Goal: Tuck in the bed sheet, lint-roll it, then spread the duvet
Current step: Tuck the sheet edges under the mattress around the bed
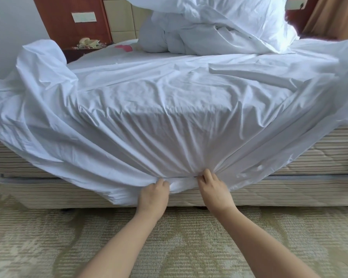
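While the duvet (209,27) lies heaped at the bed's head, step one, tucking: left hand (154,194) and right hand (214,189) pinch the sheet (169,97) hem at the mattress (309,157) foot; next, push it under; sides hang loose.

Single head-worn wide-angle view, facing forward and down at the bed's (289,157) foot end from close range. Carpet floor (48,237) fills the lower frame; headboard wall (8,21) at top.
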`<state>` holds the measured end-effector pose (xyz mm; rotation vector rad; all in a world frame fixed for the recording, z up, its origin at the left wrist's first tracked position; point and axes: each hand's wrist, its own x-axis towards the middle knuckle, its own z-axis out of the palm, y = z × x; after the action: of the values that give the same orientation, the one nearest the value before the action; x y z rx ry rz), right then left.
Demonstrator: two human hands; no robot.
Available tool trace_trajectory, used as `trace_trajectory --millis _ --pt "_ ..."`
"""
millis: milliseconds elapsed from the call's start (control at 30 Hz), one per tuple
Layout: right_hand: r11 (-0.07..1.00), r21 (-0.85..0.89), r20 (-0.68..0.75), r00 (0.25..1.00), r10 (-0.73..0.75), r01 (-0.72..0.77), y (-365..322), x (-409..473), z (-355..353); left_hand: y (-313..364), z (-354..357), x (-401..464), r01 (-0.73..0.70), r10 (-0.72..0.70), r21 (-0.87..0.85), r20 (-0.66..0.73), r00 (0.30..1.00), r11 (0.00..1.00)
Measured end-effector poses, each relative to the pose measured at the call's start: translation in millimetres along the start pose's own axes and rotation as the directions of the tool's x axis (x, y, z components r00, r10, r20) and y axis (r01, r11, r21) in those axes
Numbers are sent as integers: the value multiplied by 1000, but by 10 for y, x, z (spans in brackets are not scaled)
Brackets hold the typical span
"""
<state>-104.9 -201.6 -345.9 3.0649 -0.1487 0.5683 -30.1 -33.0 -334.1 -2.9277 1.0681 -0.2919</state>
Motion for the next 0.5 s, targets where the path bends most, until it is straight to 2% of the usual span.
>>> trace_trajectory --millis 100,200,400,500 --pt "992 -72 66 993 -98 103 80 -14 -21 -133 -47 32 -81 76 -12 -214 974 997" --pt "985 -57 175 973 -152 164 78 -58 83 -160 -102 90 -117 104 -45 -233 967 992" --pt "994 -39 363 928 -85 106 -22 -61 64 -184 95 43 -295 288 -82 -81 954 952" --pt "999 25 324 946 -28 21 -42 85 59 -158 112 -3 -241 247 -75 94 964 968"
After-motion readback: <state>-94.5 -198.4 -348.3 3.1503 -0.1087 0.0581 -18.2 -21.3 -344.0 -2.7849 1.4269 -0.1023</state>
